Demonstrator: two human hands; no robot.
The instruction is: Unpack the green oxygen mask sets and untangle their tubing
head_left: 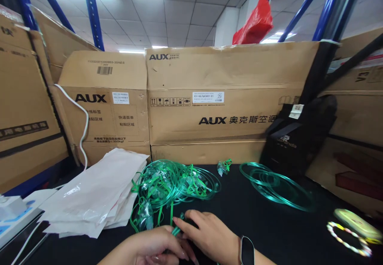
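At the bottom centre, my left hand (154,244) is closed with its fingers curled, right beside my right hand (208,233). A short piece of green tubing (176,231) shows between the two hands, gripped by both. The rest of it is hidden behind my fingers. Just beyond them lies a heap of coiled clear green tubing (170,183) tangled with green straps and clear masks. One clear mask (145,214) lies at the near left edge of this heap.
A stack of white plastic bags (98,189) lies left, near a power strip (14,215). Another mask (222,167) and a loose tubing coil (273,185) lie behind to the right. A beaded bracelet (347,239) sits far right. Cardboard boxes (233,77) wall the back.
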